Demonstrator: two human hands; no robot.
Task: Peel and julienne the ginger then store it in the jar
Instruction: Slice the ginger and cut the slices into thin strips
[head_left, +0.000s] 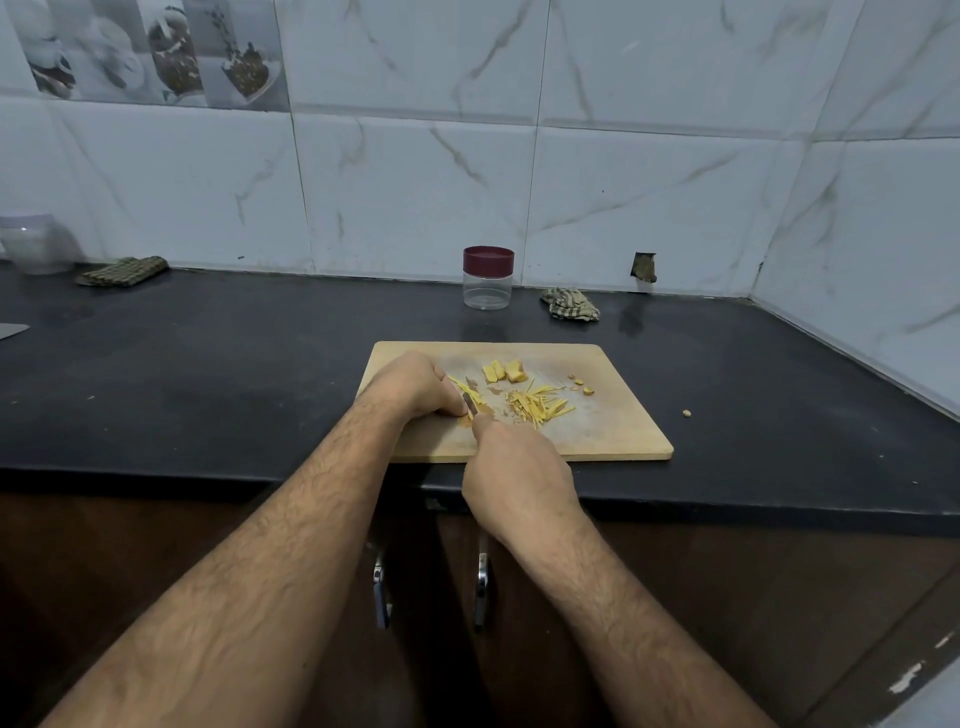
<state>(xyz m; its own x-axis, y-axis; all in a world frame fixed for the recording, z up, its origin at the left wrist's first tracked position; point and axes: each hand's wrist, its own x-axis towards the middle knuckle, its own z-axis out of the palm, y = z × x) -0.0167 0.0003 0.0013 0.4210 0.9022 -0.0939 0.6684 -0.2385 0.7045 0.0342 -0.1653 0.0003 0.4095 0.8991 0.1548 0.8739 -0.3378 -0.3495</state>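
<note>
A wooden cutting board lies on the black counter. On it are a heap of yellow ginger strips, a few peeled ginger slabs behind them and small trimmings to the right. My left hand has its fingers curled down on a piece of ginger at the board's left side; the piece is mostly hidden. My right hand grips a small knife, whose blade stands right beside the left fingertips. A clear jar with a maroon lid stands shut by the back wall.
A crumpled checked cloth lies right of the jar and a folded one at the far left, next to a clear lidded container. One ginger bit lies on the counter right of the board. Cabinet handles hang below.
</note>
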